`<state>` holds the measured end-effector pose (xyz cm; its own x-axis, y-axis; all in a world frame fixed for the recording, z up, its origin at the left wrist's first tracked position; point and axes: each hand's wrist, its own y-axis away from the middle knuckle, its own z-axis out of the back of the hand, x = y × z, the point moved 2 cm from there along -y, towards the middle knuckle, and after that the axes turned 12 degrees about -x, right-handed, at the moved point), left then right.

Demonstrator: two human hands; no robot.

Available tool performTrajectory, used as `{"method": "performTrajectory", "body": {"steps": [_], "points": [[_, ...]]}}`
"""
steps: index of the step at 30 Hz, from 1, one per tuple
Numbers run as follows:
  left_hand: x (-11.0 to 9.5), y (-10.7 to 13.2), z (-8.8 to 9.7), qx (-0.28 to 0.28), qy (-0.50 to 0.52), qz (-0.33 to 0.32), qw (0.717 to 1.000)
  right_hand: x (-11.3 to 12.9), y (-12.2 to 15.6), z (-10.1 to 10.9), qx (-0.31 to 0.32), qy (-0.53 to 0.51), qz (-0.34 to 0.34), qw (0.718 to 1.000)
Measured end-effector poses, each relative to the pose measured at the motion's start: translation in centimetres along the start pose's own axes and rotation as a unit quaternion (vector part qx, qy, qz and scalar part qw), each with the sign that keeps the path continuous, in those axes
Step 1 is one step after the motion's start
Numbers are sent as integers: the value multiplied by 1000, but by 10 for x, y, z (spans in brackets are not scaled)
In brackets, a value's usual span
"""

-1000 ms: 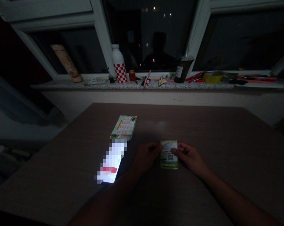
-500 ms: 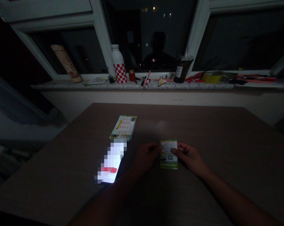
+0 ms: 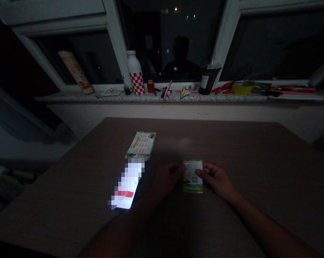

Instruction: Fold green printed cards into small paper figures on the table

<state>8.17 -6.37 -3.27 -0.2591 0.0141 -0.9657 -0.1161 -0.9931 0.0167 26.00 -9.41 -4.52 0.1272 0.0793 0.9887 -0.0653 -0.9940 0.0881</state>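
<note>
In a dim room, both my hands hold a small green and white card [image 3: 193,176] over a brown table [image 3: 245,154]. My left hand [image 3: 166,178] pinches the card's left edge with curled fingers. My right hand [image 3: 216,179] pinches its right edge the same way. The card shows printed text and a small square code. To the left of my left hand, a lit phone [image 3: 127,186] lies screen up on the table. Just beyond the phone rests a stack of similar printed cards [image 3: 141,145].
A stone window sill [image 3: 70,96] runs behind the table. On it stand a red and white checked bottle [image 3: 135,73], a tan tube [image 3: 76,71], a small red can [image 3: 150,86], a dark cup [image 3: 208,79], a yellow tape roll [image 3: 241,88] and several pens.
</note>
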Motion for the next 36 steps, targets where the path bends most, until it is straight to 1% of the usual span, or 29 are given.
{"method": "performTrajectory", "body": {"steps": [5, 13, 21, 27, 36], "points": [[-1, 0, 0, -4, -10, 0, 1000, 0, 1, 0, -1, -1, 4, 1000], [0, 2, -3, -6, 4, -6, 1000, -3, 0, -4, 21, -39, -16, 999], [-4, 2, -3, -4, -24, -4, 1000, -7, -2, -2, 10, -37, -23, 999], [-6, 3, -3, -12, -30, 13, 999, -8, -3, -3, 7, -41, -24, 999], [-5, 4, -4, -22, -40, -4, 999, -10, -3, -1, 7, -46, -30, 998]]}}
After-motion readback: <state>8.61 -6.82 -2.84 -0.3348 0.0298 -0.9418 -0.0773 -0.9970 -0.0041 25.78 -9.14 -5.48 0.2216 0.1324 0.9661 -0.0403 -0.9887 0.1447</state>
